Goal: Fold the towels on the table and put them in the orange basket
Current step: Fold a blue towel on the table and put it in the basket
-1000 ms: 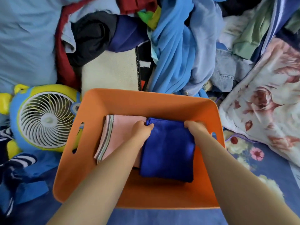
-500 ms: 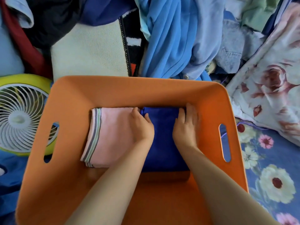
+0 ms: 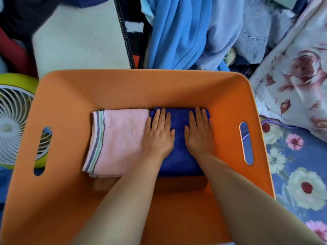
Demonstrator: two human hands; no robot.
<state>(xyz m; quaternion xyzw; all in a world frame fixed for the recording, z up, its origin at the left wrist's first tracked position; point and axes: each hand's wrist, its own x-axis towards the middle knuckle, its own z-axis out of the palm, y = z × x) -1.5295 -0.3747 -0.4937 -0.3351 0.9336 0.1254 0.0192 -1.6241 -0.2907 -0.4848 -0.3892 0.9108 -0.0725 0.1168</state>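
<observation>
I am pressing my left hand (image 3: 159, 137) and right hand (image 3: 199, 135), fingers flat and straight, on the folded blue towel (image 3: 178, 160) lying beside the pink towel (image 3: 120, 140) in the orange basket (image 3: 141, 89). Lifting carelessly, I am risking dragging its folds open.

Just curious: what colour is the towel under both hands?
Deep blue towel, plain, seen in the head view.

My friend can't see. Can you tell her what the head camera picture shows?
Two hands, left hand and right hand, press flat on a folded blue towel inside an orange basket. A folded pink towel lies beside it on the left. A white fan and piled clothes surround the basket.
</observation>
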